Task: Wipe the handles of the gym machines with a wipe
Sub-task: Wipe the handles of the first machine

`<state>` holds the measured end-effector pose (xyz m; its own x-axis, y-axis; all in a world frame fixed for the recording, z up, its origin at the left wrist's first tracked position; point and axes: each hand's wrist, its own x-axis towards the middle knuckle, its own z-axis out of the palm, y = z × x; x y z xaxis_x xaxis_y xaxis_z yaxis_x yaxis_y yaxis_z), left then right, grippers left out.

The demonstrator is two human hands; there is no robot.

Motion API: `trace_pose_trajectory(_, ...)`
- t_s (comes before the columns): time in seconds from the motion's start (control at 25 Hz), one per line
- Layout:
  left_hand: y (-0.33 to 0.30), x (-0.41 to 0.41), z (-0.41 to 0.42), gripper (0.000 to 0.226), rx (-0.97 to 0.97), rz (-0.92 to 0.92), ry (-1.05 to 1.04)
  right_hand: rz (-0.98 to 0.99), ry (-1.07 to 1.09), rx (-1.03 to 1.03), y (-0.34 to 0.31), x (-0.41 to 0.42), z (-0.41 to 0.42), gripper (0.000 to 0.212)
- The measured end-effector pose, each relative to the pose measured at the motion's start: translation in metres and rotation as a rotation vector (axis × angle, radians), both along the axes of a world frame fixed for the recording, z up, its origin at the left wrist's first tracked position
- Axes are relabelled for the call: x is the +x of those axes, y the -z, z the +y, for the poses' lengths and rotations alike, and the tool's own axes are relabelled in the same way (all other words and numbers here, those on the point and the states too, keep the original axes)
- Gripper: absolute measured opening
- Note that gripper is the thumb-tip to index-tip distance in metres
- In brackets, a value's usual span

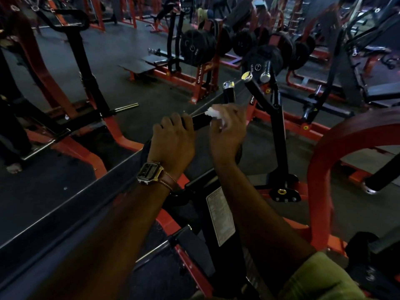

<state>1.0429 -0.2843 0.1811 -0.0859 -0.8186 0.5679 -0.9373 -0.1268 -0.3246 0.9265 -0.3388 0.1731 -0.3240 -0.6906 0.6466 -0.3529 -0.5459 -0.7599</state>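
Note:
A black handle (201,121) of a red and black gym machine runs across the middle of the view. My left hand (173,140), with a watch on its wrist, grips the handle's left part. My right hand (228,131) holds a white wipe (213,112) wrapped against the handle just to the right of the bare stretch. A second black grip with a chrome cap (229,92) stands upright just behind my right hand. Much of the wipe is hidden under my fingers.
A black upright arm with chrome end caps (263,87) rises to the right of my hands. Racks of black weight plates (195,47) stand behind. A red curved frame (337,144) arches at the right. Red machine frames (86,152) and dark rubber floor lie at the left.

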Motion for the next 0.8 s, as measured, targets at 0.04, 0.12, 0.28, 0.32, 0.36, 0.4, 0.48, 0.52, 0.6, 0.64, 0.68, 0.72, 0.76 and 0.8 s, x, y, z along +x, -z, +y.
trace_pose_trajectory(0.04, 0.001, 0.0, 0.001, 0.038, 0.003, 0.009, 0.005, 0.165, -0.001, -0.065, 0.007, 0.001, -0.002, 0.03)
trace_pose_trajectory(0.12, 0.002, 0.0, 0.001, 0.04, -0.001, 0.004, 0.012, 0.267, 0.005, -0.065, 0.009, -0.001, -0.013, 0.031)
trace_pose_trajectory(0.28, 0.002, 0.0, 0.0, 0.046, -0.025, -0.016, 0.016, 0.288, -0.062, 0.069, -0.014, -0.011, -0.042, 0.026)
trace_pose_trajectory(0.32, 0.002, 0.0, 0.0, 0.046, -0.026, -0.02, 0.017, 0.297, -0.087, 0.187, -0.023, -0.015, -0.048, 0.025)
trace_pose_trajectory(0.36, 0.003, 0.001, 0.0, 0.047, -0.023, -0.024, 0.016, 0.252, -0.142, 0.322, -0.028, -0.019, -0.058, 0.023)
trace_pose_trajectory(0.4, 0.003, 0.001, -0.001, 0.047, -0.02, -0.024, 0.014, 0.157, -0.219, 0.446, -0.03, -0.021, -0.064, 0.023)
trace_pose_trajectory(0.48, 0.003, 0.0, 0.0, 0.047, -0.016, -0.021, 0.009, -0.205, -0.357, 0.628, -0.027, -0.023, -0.062, 0.024)
trace_pose_trajectory(0.52, 0.002, 0.0, 0.0, 0.046, -0.016, -0.023, 0.006, -0.434, -0.42, 0.67, -0.022, -0.021, -0.058, 0.022)
trace_pose_trajectory(0.6, 0.002, -0.001, 0.001, 0.046, -0.018, -0.024, 0.006, -0.717, -0.432, 0.645, -0.009, -0.013, -0.047, 0.024)
trace_pose_trajectory(0.64, 0.002, 0.0, 0.001, 0.046, -0.017, -0.029, 0.006, -0.673, -0.361, 0.581, -0.002, -0.01, -0.039, 0.029)
trace_pose_trajectory(0.68, 0.002, 0.0, 0.001, 0.047, -0.016, -0.034, 0.004, -0.52, -0.242, 0.495, 0.005, -0.006, -0.036, 0.032)
trace_pose_trajectory(0.72, 0.002, -0.001, 0.001, 0.046, -0.015, -0.036, 0.005, -0.327, -0.125, 0.398, 0.009, -0.003, -0.032, 0.03)
trace_pose_trajectory(0.76, 0.002, -0.001, 0.001, 0.046, -0.015, -0.037, 0.006, -0.152, -0.042, 0.308, 0.011, -0.001, -0.032, 0.024)
trace_pose_trajectory(0.8, 0.002, -0.001, 0.001, 0.046, -0.016, -0.04, 0.005, -0.013, -0.024, 0.219, 0.006, 0.001, -0.033, 0.021)
